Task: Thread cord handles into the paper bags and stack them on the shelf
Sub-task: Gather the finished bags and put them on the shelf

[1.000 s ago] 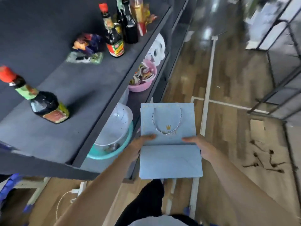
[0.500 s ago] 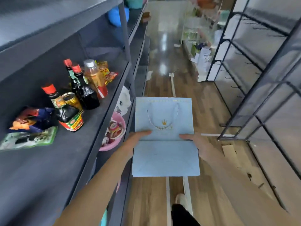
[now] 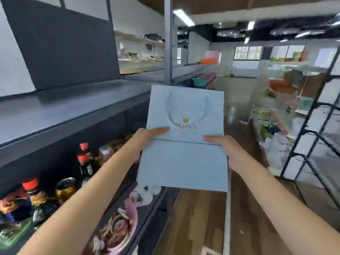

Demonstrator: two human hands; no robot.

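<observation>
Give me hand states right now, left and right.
Left hand: grips the left edge of the flat light blue paper bag, thumb on top.
Right hand: grips the bag's right edge, thumb on top.

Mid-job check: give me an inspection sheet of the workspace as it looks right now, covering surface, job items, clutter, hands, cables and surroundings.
Surface: dark upper shelf to the left of the bag, bare where visible.
Job's things: flat light-blue paper bag with gold crown print, held in the air over the aisle; twisted cord handle already threaded, looping across its front.
Clutter: red-capped sauce bottles, a can and packets on the lower shelf; a pink bowl of small items below.
Hands: left hand holds the bag's left edge, thumb on top; right hand holds the right edge likewise.
Cables: nothing seen.
Surroundings: wooden floor, black wire rack on the right, blurred stocked shelves beyond.
</observation>
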